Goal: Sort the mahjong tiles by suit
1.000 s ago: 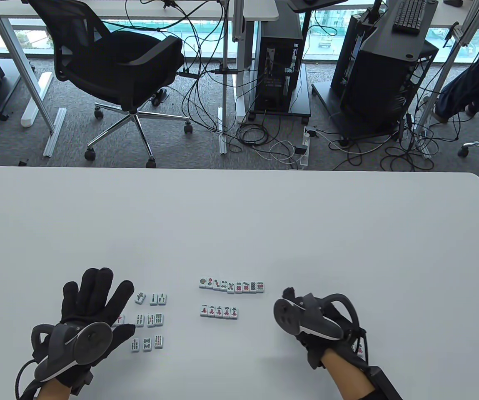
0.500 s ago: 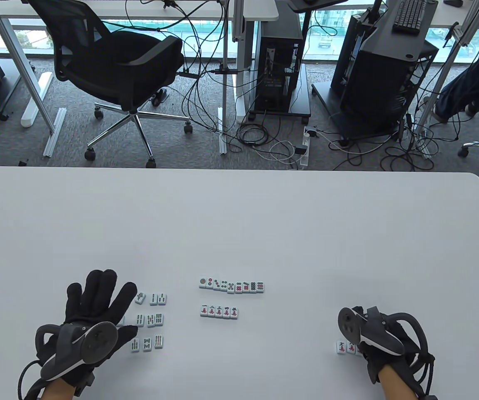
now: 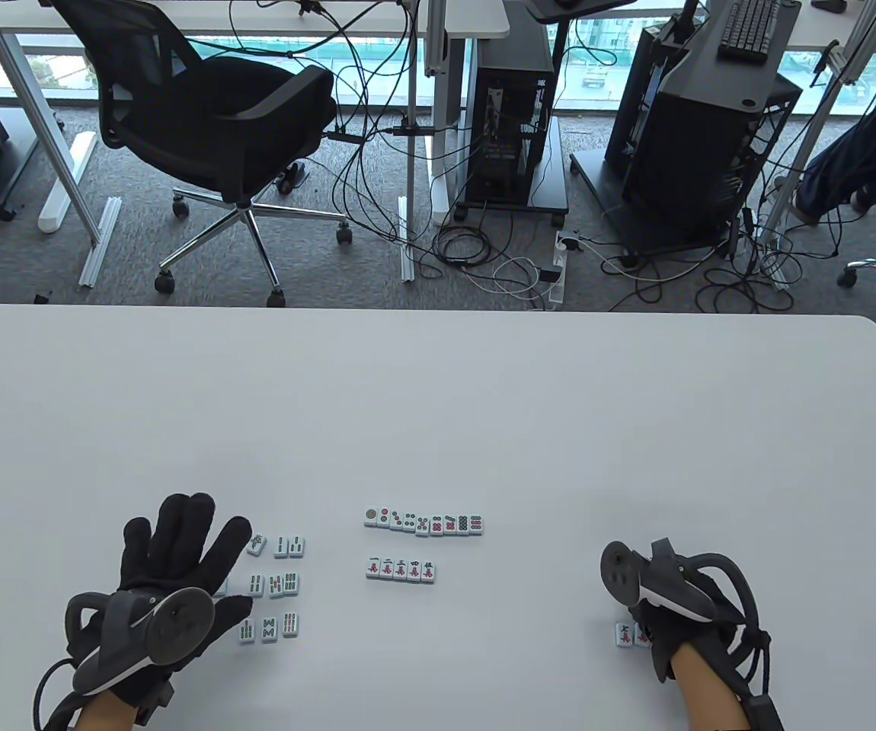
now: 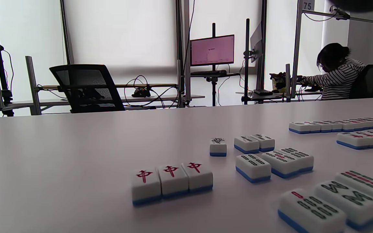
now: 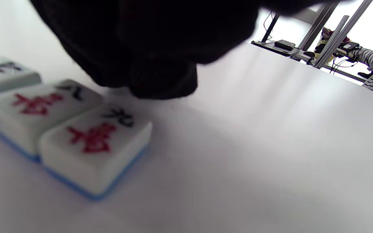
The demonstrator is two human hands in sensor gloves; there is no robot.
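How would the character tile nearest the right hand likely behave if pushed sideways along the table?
The character tile looks like a stiff, low block lying flat, so it would probably slide, not tip or roll. The table looks smooth, so little drag seems likely. It sits against a neighbouring tile, so a push toward that one would likely move both.

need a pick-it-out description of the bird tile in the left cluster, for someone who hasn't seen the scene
On the white table, find the loose cluster of green bamboo tiles just right of the left hand. The bird tile lies at the cluster's far-left corner, beside the fingertips, alone and slightly skewed. Its face shows one bird figure; its neighbours show rows of sticks.
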